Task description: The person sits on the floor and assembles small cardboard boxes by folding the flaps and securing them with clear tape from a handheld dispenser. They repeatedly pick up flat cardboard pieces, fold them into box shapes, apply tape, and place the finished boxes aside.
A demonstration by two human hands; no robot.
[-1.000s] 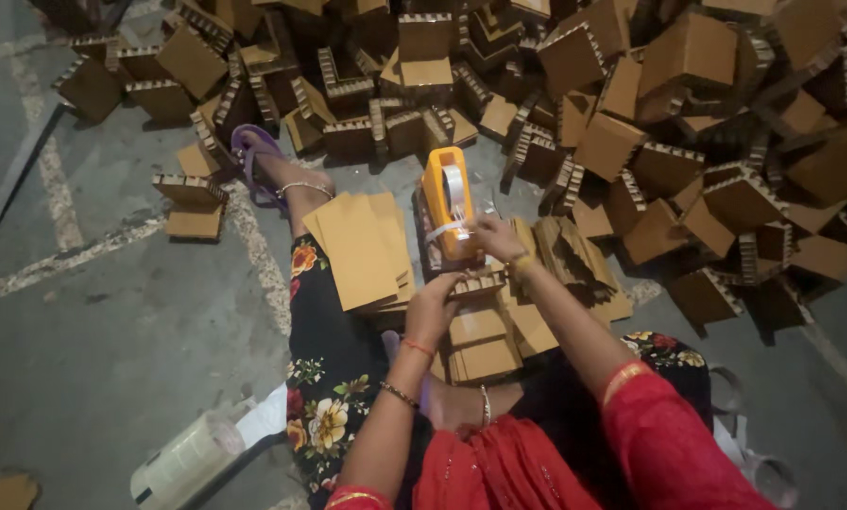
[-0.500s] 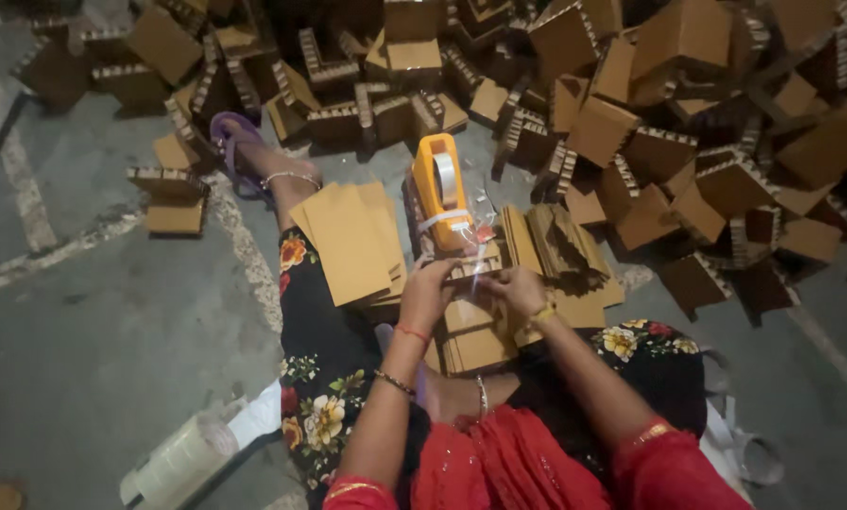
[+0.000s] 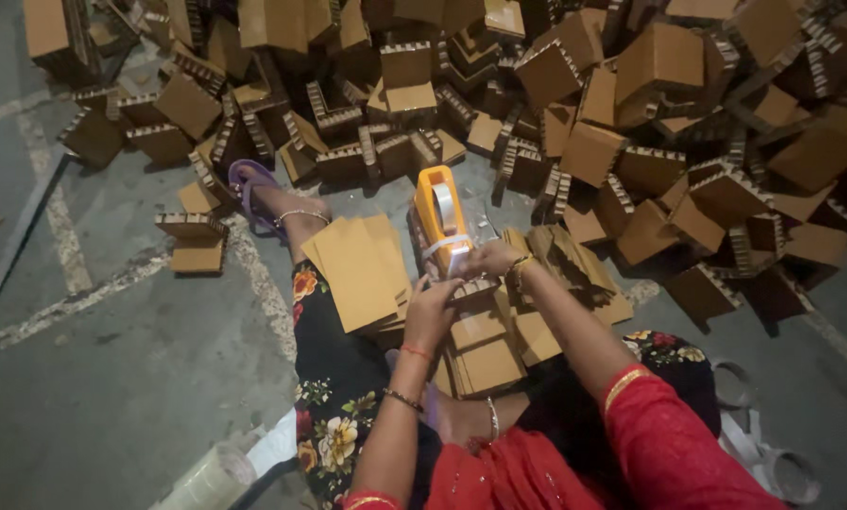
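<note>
I sit on the floor with a stack of flat cardboard pieces (image 3: 485, 349) on my lap. My left hand (image 3: 431, 310) grips the near edge of a small cardboard piece (image 3: 470, 286) on top of the stack. My right hand (image 3: 487, 258) holds the base of an orange tape dispenser (image 3: 438, 217) that stands upright just beyond the stack, with clear tape running down to the cardboard. Another stack of flat brown sheets (image 3: 359, 269) rests on my left leg.
A large heap of folded cardboard corner pieces (image 3: 574, 113) fills the floor ahead and to the right. Two more pieces (image 3: 193, 242) lie at the left by my sandalled foot (image 3: 253, 189). A tape roll (image 3: 201, 482) lies near left; empty tape cores (image 3: 773, 463) lie at right.
My right hand has come down from the dispenser's side to its base, close to my left hand. The view has shifted slightly; the dispenser stays upright.
</note>
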